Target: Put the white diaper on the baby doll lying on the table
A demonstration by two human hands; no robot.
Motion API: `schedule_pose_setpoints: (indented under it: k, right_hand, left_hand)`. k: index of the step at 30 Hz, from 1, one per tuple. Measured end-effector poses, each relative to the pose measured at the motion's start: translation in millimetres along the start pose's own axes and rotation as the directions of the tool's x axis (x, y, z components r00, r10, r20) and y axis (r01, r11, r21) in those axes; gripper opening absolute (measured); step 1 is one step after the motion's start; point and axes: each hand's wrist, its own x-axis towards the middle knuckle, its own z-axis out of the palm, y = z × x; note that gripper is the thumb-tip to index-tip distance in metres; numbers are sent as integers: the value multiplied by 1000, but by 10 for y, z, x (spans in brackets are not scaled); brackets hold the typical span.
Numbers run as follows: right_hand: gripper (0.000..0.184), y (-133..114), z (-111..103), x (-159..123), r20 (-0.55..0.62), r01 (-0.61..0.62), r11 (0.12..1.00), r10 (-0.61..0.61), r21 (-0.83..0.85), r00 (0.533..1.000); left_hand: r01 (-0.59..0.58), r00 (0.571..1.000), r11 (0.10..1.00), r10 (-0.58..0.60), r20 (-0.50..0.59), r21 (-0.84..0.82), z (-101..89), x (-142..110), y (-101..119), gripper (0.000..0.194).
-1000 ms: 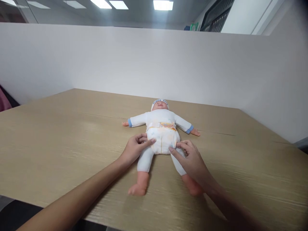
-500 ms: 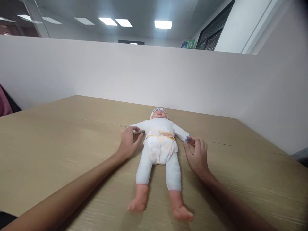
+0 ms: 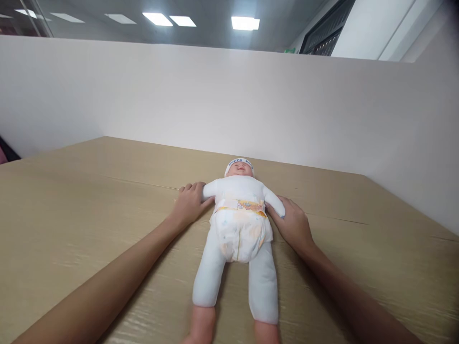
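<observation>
A baby doll lies on its back on the wooden table, its head towards the wall and its feet cut off by the bottom of the view. It has a soft white body, a printed cap and a diaper with an orange waistband around its middle. My left hand is closed round the end of the doll's arm on the left, hiding that doll hand. On the other side, my right hand grips the doll's other arm, thumb on the inner side and fingers behind.
The brown table reaches back to a white partition wall. Ceiling lights and a dark-framed window show above the wall. A dark and pink item sits at the far left edge.
Both hands have closed further round the doll's arms, and those arms lie nearer its body. The doll appears larger and nearer, its feet now partly out of view. The view has tilted down.
</observation>
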Motion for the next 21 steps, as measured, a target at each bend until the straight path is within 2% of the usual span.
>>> schedule_pose_setpoints:
  k: [3, 6, 8, 11, 14, 16, 18, 19, 21]
  right_hand:
    - [51, -222, -27, -28, 21, -110, 991, 108, 76, 994]
    - [47, -520, -111, -101, 60, -254, 947, 247, 196, 967]
    - [51, -684, -241, -184, 81, -305, 906, 295, 293, 952]
    - [62, -797, -540, -348, 151, -345, 807, 312, 480, 938]
    - [73, -779, -878, -548, 295, -385, 688, 251, 616, 922]
    - [83, -753, -1095, -714, 365, -396, 661, 193, 637, 911]
    - [91, -758, -1322, -935, 416, -404, 667, 153, 626, 896]
    - [92, -776, -1445, -1074, 435, -404, 680, 136, 612, 890]
    - [85, -846, -1700, -1409, 489, -386, 722, 75, 574, 869]
  left_hand:
    - [130, 988, 991, -126, 94, -35, -82, -39, 141, 50]
    - [299, 937, 942, -260, 231, -150, -256, -148, 329, 43]
    - [348, 918, 915, -290, 270, -202, -461, -287, 456, 39]
    - [401, 905, 869, -328, 272, -288, -895, -646, 667, 40]
    - [436, 900, 811, -393, 190, -390, -1297, -1264, 950, 48]
    - [455, 887, 765, -436, 153, -457, -1415, -1820, 1152, 48]
    - [471, 873, 715, -462, 156, -516, -1381, -2417, 1310, 48]
    - [486, 866, 688, -461, 193, -538, -1320, -2695, 1361, 50]
    - [555, 826, 649, -502, 255, -520, -1152, -3136, 1406, 50]
